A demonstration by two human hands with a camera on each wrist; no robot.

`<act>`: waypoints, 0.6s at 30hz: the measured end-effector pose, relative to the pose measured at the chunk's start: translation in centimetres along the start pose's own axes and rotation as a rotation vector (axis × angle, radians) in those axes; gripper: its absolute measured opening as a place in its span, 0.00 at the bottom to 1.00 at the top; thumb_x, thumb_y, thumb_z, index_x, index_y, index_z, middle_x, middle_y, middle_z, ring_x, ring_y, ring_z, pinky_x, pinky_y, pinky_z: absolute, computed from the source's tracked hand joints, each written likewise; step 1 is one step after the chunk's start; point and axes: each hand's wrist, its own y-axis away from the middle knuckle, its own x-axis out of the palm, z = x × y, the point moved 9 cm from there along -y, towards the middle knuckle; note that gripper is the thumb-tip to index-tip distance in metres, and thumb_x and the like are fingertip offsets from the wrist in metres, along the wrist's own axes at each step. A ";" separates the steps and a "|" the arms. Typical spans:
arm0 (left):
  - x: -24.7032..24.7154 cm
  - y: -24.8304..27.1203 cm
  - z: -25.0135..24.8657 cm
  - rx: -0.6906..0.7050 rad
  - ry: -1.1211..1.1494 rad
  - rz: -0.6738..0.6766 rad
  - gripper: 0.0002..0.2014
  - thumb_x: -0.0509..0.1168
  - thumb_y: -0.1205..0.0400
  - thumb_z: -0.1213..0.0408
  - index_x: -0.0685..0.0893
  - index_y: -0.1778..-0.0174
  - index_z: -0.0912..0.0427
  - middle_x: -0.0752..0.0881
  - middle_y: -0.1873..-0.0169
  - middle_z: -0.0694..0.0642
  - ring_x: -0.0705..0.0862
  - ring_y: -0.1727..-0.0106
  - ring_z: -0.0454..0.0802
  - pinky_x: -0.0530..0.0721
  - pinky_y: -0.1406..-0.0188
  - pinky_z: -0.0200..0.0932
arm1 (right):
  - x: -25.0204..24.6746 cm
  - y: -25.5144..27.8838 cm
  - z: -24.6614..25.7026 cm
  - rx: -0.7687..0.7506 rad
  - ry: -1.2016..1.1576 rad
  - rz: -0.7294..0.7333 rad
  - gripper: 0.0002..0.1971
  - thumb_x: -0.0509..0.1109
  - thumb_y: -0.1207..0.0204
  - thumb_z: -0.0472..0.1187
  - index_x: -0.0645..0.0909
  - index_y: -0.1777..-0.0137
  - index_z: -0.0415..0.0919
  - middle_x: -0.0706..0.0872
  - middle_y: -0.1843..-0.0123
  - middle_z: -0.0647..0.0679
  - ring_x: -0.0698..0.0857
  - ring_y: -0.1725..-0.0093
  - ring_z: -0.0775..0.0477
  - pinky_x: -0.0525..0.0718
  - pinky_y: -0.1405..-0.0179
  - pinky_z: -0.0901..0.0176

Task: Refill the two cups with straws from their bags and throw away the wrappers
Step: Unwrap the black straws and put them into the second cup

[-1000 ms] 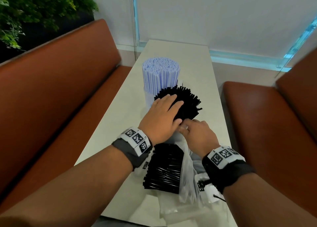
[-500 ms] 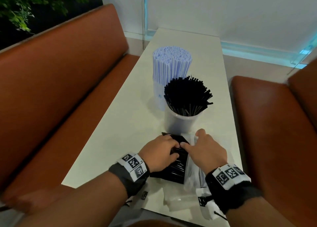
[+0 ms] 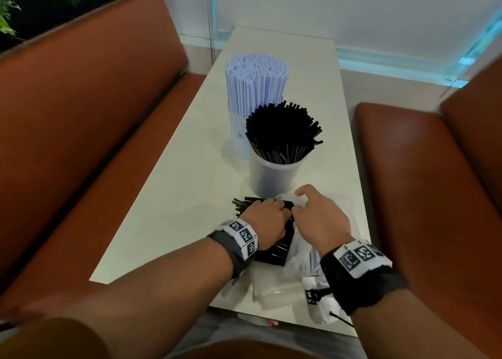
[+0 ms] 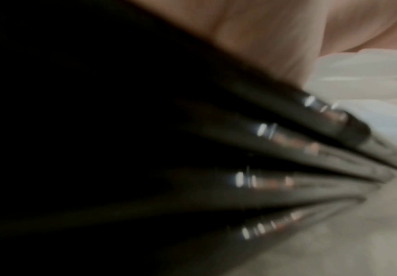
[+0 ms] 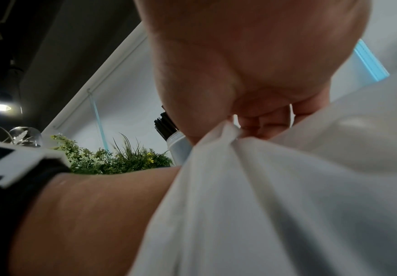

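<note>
Two clear cups stand in the middle of the white table (image 3: 163, 209). The far cup (image 3: 237, 130) is packed with blue-striped white straws (image 3: 256, 78); the near cup (image 3: 273, 178) holds black straws (image 3: 284, 131). In front of the near cup my left hand (image 3: 264, 222) grips a bundle of black straws (image 3: 240, 205) lying on the table, seen close up as black straws (image 4: 287, 142) in the left wrist view. My right hand (image 3: 317, 217) pinches the clear plastic bag (image 3: 300, 252) beside the bundle, the bag (image 5: 263, 186) bunched under its fingers.
More clear wrappers (image 3: 274, 290) lie at the table's near edge. Brown bench seats run along the left (image 3: 95, 114) and right (image 3: 421, 182). A white wall and window blind close off the far end. Plants (image 5: 112, 158) stand behind the left bench.
Both hands dropped from the top of the black straws in the near cup to the bundle and bag on the table. The left hand now grips the bundle.
</note>
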 end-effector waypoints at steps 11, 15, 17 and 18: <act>-2.3 1.6 2.0 0.000 -0.085 -0.099 0.20 0.60 0.14 0.63 0.71 0.25 0.58 0.81 0.38 0.58 0.81 0.39 0.59 0.77 0.42 0.54 | -1.2 0.2 -0.2 -0.053 -0.073 -0.059 0.12 0.59 0.19 0.49 0.75 0.39 0.63 0.85 0.51 0.56 0.84 0.56 0.52 0.82 0.58 0.52; -2.8 3.7 4.8 -0.037 -0.108 -0.116 0.20 0.61 0.15 0.64 0.74 0.26 0.57 0.77 0.38 0.58 0.78 0.38 0.58 0.78 0.45 0.52 | -1.2 -0.1 -0.6 -0.067 -0.086 -0.083 0.11 0.59 0.18 0.50 0.77 0.39 0.63 0.82 0.47 0.55 0.82 0.58 0.56 0.78 0.60 0.53; -2.8 5.0 6.4 -0.066 -0.088 -0.121 0.19 0.63 0.16 0.64 0.74 0.29 0.57 0.77 0.40 0.57 0.78 0.41 0.57 0.77 0.51 0.49 | -1.2 -0.4 -0.8 -0.061 -0.099 -0.090 0.11 0.59 0.18 0.49 0.77 0.40 0.63 0.82 0.47 0.54 0.82 0.59 0.57 0.77 0.62 0.54; -2.8 5.6 7.2 -0.083 -0.074 -0.121 0.17 0.64 0.17 0.64 0.74 0.32 0.56 0.78 0.42 0.56 0.79 0.44 0.56 0.75 0.54 0.47 | -1.1 -0.5 -0.9 -0.058 -0.111 -0.088 0.11 0.59 0.18 0.49 0.78 0.40 0.62 0.83 0.48 0.54 0.82 0.59 0.57 0.78 0.62 0.54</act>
